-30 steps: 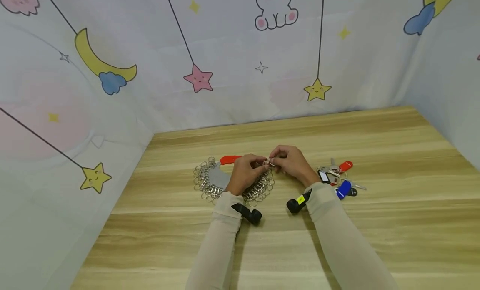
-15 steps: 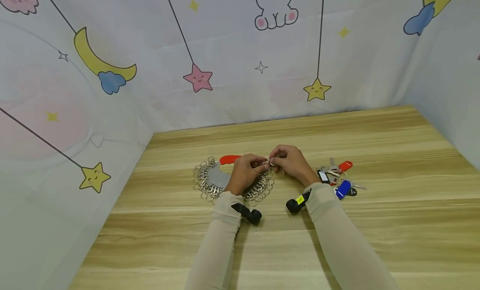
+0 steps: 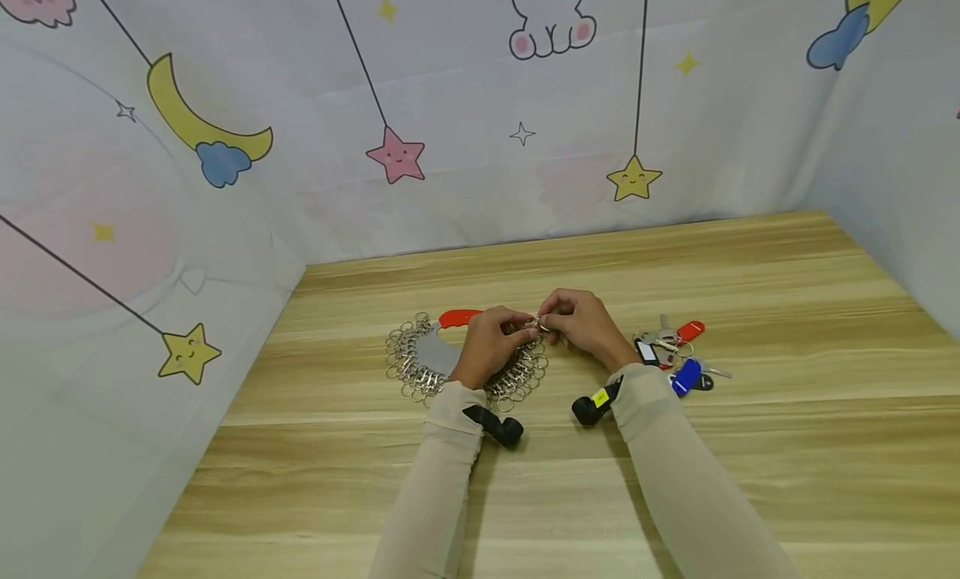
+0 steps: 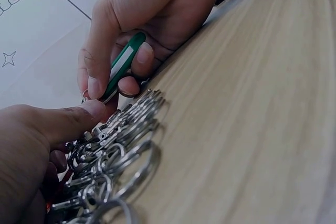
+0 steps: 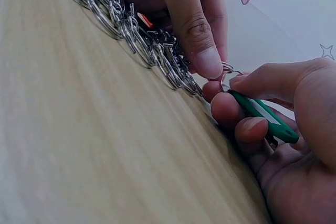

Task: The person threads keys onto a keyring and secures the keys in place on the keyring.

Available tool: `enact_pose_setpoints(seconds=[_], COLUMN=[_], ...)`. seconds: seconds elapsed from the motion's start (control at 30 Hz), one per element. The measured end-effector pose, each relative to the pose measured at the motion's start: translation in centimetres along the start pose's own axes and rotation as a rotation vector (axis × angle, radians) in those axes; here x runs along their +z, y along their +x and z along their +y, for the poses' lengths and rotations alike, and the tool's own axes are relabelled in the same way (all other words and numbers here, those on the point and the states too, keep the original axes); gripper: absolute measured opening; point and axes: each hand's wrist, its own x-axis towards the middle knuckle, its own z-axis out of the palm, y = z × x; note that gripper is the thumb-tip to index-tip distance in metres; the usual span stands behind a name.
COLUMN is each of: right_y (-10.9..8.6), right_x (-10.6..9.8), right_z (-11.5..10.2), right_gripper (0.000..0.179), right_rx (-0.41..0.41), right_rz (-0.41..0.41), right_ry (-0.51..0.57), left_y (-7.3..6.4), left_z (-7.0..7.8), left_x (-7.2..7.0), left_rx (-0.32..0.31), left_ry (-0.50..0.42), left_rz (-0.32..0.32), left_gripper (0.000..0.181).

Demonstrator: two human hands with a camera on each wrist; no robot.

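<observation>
A grey plate (image 3: pixel 437 354) with a red handle (image 3: pixel 457 318) lies on the table, its curved edge fringed with metal clasps and split rings (image 3: pixel 408 371). My left hand (image 3: pixel 489 346) reaches across its right part and pinches a small metal ring (image 5: pixel 227 67) between thumb and finger at the end of the row. Close against those fingertips, my right hand (image 3: pixel 585 322) grips a green key tag (image 5: pixel 265 116) with a white label strip, also visible in the left wrist view as a green tag (image 4: pixel 125 61). Right thumb and fingertips meet at the ring end of the tag.
Beside my right wrist lies a pile of keys (image 3: pixel 667 339) with a red tag (image 3: pixel 692 331), a blue tag (image 3: pixel 686 379) and black ones. A printed cloth wall (image 3: pixel 465 212) stands behind the wooden table (image 3: pixel 555 496).
</observation>
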Motion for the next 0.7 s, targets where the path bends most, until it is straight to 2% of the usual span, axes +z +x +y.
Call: enact_pose_setpoints(seconds=[0.7], right_y=[0.01], right_x=[-0.03], right_z=[0.09], right_gripper=[0.004], right_rx=[0.002], right_rz=[0.001], right_ry=[0.000], left_y=[0.04], left_z=[-0.25], left_x=[0.15], left_rx=[-0.003], left_ry=[-0.018], left_rz=[0.002], left_gripper=[0.022])
